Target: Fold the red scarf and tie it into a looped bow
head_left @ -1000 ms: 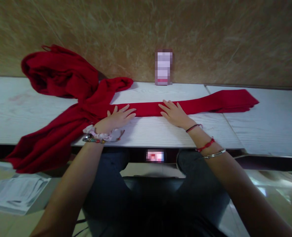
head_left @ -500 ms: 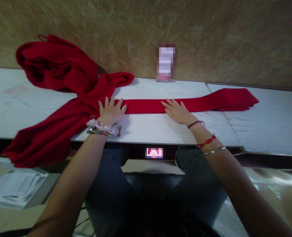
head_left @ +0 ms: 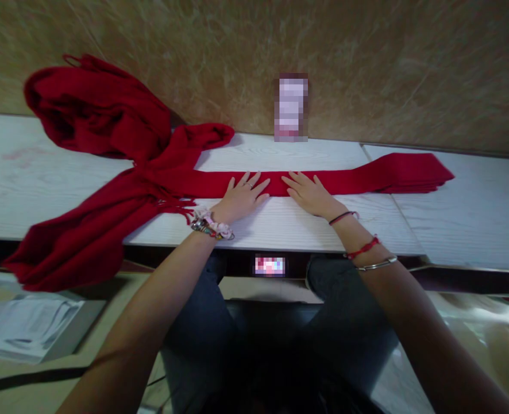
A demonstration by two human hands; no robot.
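A long red scarf point(head_left: 366, 175) lies folded into a narrow band across the white table point(head_left: 280, 221). Its left part is a loose heap point(head_left: 95, 109) against the wall, and one end point(head_left: 69, 241) hangs over the table's front edge. My left hand point(head_left: 242, 195) lies flat on the band near its middle, fingers spread. My right hand point(head_left: 308, 192) lies flat on the band just to the right, fingers stretched out. The two hands are close together, not touching. Neither hand grips the cloth.
A small blurred upright box point(head_left: 292, 107) stands at the back against the brown marbled wall. A seam splits the table at the right point(head_left: 392, 198). Papers point(head_left: 26, 325) lie low on the left. My dark-trousered knees are under the table edge.
My left hand has slid to the right along the band, from near the heap to beside my right hand. My right hand has stayed put.
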